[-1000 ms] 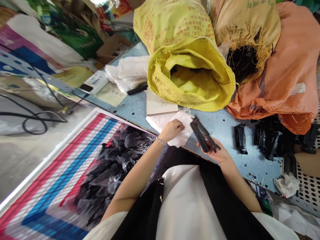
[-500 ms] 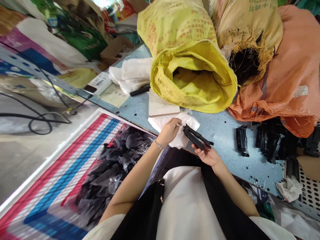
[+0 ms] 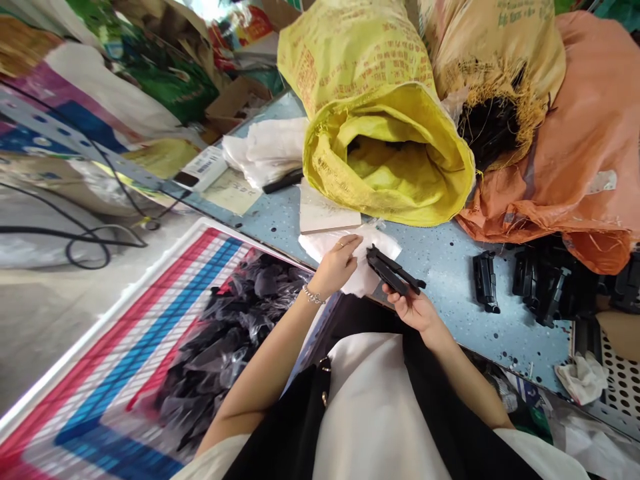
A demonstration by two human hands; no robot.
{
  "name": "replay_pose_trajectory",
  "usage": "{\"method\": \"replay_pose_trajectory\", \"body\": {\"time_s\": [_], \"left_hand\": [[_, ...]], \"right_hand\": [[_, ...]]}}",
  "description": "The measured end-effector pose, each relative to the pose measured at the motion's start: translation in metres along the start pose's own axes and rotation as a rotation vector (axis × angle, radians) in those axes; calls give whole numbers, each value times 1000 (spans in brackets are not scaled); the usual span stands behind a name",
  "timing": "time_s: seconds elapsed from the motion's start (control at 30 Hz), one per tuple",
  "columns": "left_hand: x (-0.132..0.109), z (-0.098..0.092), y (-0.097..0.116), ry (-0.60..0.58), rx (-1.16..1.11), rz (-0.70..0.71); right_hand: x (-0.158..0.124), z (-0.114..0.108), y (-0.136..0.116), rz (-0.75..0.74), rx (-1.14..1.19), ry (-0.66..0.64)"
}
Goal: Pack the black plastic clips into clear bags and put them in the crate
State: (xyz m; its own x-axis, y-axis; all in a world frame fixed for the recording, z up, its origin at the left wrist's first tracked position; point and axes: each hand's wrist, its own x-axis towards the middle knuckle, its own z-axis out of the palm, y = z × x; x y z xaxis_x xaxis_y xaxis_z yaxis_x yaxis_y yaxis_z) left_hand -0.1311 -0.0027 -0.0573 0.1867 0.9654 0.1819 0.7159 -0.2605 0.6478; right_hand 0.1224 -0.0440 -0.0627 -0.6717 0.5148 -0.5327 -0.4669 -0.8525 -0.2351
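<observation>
My right hand (image 3: 413,309) grips a long black plastic part (image 3: 393,271), held level over the near edge of the pale blue table (image 3: 445,257). My left hand (image 3: 337,263) rests with its fingers pinched on the top of a stack of thin clear plastic bags (image 3: 345,248) just left of the part. The tip of the black part almost touches the left fingers.
An open yellow woven sack (image 3: 385,133) lies behind the bags, with orange sacks (image 3: 575,133) to its right. More black parts (image 3: 540,280) lie at right. A striped bag of wrapped black parts (image 3: 225,327) sits on the floor at left. Cables (image 3: 85,240) cross the floor.
My right hand has lowered the black part from tilted upright to level and brought it left, close to the left hand. The left hand's fingers have shifted slightly on the bag stack.
</observation>
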Motion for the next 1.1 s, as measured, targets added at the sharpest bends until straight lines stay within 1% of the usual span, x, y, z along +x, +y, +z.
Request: {"method": "replay_pose_trajectory", "body": {"time_s": [0.07,0.13,0.2,0.3,0.37,0.47,0.6,0.7,0.8,0.87,0.9,0.93,1.0,1.03,1.07,1.1], "left_hand": [[-5,-2,0,-14,40,1],[-10,-2,2,-28,83,25],[-13,1,4,-12,130,28],[-15,5,8,21,188,-18],[-17,6,15,13,170,1],[-24,4,36,1,69,113],[-40,2,67,-27,-95,246],[-48,7,78,-47,-144,317],[-49,13,86,-128,-166,383],[-50,11,93,-179,-155,374],[-52,8,97,-185,-139,352],[-56,1,101,-178,-120,328],[-69,-18,103,-143,-81,271],[-79,-29,99,-130,-60,227],[-90,-41,89,-131,-32,171],[-102,-52,75,-150,6,101]], "right_hand": [[1,1,1,-22,-18,-2],[2,3,1,-2,-24,-31],[4,7,2,31,0,-46],[10,12,3,50,57,-31],[14,14,4,56,74,-19],[18,13,5,32,34,-8],[17,9,5,-129,-72,44],[13,9,6,-296,-217,151],[9,15,11,-528,-488,312],[5,23,18,-649,-729,362],[1,28,21,-674,-848,346],[-4,33,25,-666,-953,294],[-19,43,27,-547,-1091,117],[-28,46,24,-474,-1134,44],[-38,47,18,-426,-1178,18],[-49,46,8,-418,-1235,59]]}}
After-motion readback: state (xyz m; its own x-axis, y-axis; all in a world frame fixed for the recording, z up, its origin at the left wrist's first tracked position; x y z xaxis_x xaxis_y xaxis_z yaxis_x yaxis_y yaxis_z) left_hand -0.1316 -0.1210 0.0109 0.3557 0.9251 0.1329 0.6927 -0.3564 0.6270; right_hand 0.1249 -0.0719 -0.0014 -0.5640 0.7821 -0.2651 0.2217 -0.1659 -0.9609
